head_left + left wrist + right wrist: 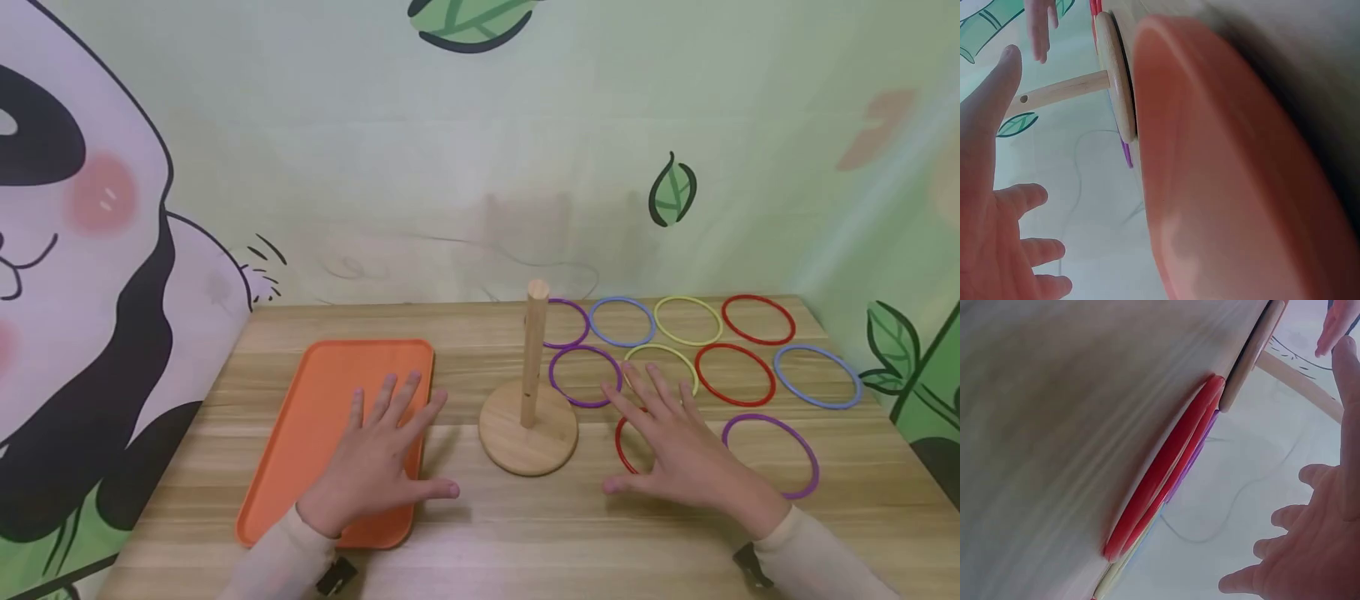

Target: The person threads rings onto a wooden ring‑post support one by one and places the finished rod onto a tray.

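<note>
Wooden peg stand (529, 452) upright at centre

Coloured rings (815, 468) lie flat to its right, where the right hand (678, 454) hovers, fingers spread, above a near red ring (1160, 469). On the left, the left hand (378, 467), likewise spread, hovers over an orange tray (318, 433). A wood-grain table (510, 533) lies beneath.

Pale green wall (360, 150), cartoon panda (90, 275) left, leaves (672, 193); wood-grain table (502, 533) below; light streak (885, 162) right.
</note>
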A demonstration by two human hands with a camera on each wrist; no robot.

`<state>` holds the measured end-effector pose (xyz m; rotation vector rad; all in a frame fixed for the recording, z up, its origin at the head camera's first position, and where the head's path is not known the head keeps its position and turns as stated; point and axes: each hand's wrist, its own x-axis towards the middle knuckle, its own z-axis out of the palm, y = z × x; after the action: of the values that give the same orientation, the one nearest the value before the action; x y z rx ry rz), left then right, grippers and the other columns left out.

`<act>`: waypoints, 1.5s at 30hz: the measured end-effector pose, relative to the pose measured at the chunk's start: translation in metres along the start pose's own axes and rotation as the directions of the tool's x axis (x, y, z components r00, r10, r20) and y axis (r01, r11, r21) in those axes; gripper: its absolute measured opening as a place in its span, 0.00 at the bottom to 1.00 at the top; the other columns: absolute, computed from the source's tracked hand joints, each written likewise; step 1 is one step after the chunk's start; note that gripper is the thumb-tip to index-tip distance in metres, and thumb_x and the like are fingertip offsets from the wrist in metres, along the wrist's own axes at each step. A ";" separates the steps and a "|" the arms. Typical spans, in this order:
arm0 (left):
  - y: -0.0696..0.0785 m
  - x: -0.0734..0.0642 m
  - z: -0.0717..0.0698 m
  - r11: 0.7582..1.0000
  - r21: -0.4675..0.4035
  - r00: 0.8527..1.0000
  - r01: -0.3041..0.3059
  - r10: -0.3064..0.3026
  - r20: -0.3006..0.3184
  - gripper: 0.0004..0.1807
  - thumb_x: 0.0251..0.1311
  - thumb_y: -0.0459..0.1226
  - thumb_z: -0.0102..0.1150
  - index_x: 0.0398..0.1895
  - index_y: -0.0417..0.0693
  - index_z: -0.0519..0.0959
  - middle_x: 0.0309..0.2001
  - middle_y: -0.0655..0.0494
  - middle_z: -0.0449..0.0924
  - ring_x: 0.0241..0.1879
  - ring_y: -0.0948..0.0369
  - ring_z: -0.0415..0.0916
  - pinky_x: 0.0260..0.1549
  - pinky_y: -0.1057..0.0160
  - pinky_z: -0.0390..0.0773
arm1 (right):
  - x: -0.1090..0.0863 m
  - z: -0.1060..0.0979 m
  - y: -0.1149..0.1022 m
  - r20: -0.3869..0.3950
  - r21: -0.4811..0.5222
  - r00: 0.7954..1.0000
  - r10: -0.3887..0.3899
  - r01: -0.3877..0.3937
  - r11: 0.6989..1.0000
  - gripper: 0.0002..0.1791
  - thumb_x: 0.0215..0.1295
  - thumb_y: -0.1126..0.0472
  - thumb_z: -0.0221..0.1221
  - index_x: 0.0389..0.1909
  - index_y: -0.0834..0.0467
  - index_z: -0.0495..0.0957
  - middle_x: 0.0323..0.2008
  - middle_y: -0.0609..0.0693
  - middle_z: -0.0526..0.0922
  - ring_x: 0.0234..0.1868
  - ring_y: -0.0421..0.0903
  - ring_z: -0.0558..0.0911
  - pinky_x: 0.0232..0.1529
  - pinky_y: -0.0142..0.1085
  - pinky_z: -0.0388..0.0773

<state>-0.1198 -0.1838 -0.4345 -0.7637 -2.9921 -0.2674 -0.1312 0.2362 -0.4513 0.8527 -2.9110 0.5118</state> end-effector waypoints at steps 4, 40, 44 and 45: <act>0.000 0.000 0.001 1.000 -0.009 1.000 -0.001 0.001 0.001 0.64 0.50 0.84 0.51 0.87 0.65 0.51 0.86 0.45 0.38 0.83 0.38 0.34 0.73 0.23 0.39 | -0.002 0.000 0.001 -0.021 0.009 1.000 -0.001 0.001 1.000 0.72 0.44 0.24 0.74 0.86 0.49 0.52 0.86 0.60 0.40 0.83 0.69 0.39 0.75 0.74 0.36; -0.008 0.026 0.034 0.917 -0.400 1.000 0.013 -0.014 -0.001 0.66 0.52 0.73 0.68 0.88 0.65 0.45 0.86 0.42 0.42 0.83 0.36 0.39 0.76 0.27 0.40 | -0.029 -0.006 0.020 -0.026 0.317 0.998 0.064 -0.052 0.947 0.66 0.51 0.42 0.81 0.86 0.53 0.52 0.86 0.59 0.38 0.85 0.63 0.35 0.69 0.80 0.49; -0.008 0.031 0.039 0.892 -0.452 1.000 0.012 -0.007 0.012 0.65 0.53 0.71 0.70 0.88 0.63 0.46 0.85 0.40 0.43 0.83 0.37 0.40 0.76 0.28 0.39 | -0.035 -0.007 0.024 -0.054 0.343 0.996 0.068 -0.045 0.938 0.64 0.51 0.45 0.82 0.85 0.51 0.55 0.84 0.64 0.44 0.83 0.68 0.38 0.70 0.79 0.48; -0.008 0.032 0.041 0.889 -0.458 1.000 0.011 -0.004 0.015 0.65 0.54 0.70 0.71 0.88 0.63 0.46 0.85 0.40 0.44 0.83 0.37 0.41 0.76 0.28 0.39 | -0.036 -0.007 0.025 -0.061 0.346 0.996 0.069 -0.043 0.937 0.64 0.51 0.46 0.82 0.85 0.51 0.56 0.84 0.66 0.46 0.83 0.70 0.39 0.71 0.79 0.47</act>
<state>-0.1514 -0.1682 -0.4734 -0.7798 -2.9706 -1.0016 -0.1143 0.2769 -0.4577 0.7642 -2.8283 1.0590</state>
